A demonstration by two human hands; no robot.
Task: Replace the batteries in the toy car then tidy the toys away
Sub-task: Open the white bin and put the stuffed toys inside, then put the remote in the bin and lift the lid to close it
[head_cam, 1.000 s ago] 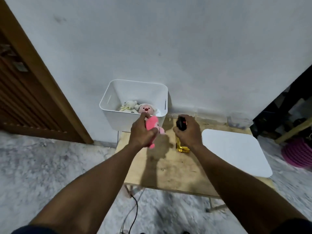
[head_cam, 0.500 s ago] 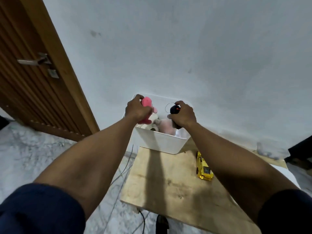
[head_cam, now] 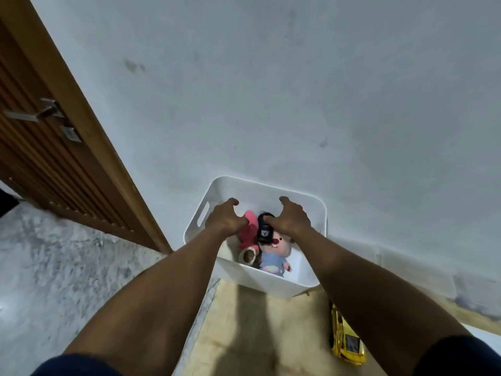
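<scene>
Both my hands hover over the white bin (head_cam: 271, 283) at the back of the wooden table (head_cam: 244, 335). My left hand (head_cam: 225, 219) has its fingers spread and curled; a pink soft toy (head_cam: 249, 229) lies just below its thumb, inside the bin. My right hand (head_cam: 291, 218) is also spread, its thumb touching the top of the black remote (head_cam: 264, 232), which rests over a pink-faced plush in blue (head_cam: 273, 257). A beige toy (head_cam: 246, 256) lies beside them. The yellow toy car (head_cam: 347, 340) sits on the table under my right forearm.
The bin stands against a pale wall (head_cam: 271, 90). A brown wooden door (head_cam: 40, 137) with a metal handle is at the left, above a grey marbled floor (head_cam: 67, 267). A white board's edge (head_cam: 485, 331) shows at the lower right.
My view has come closer to the bin. Both hands have dropped lower into it and spread their fingers; the pink toy and black remote now sit among the plush toys.
</scene>
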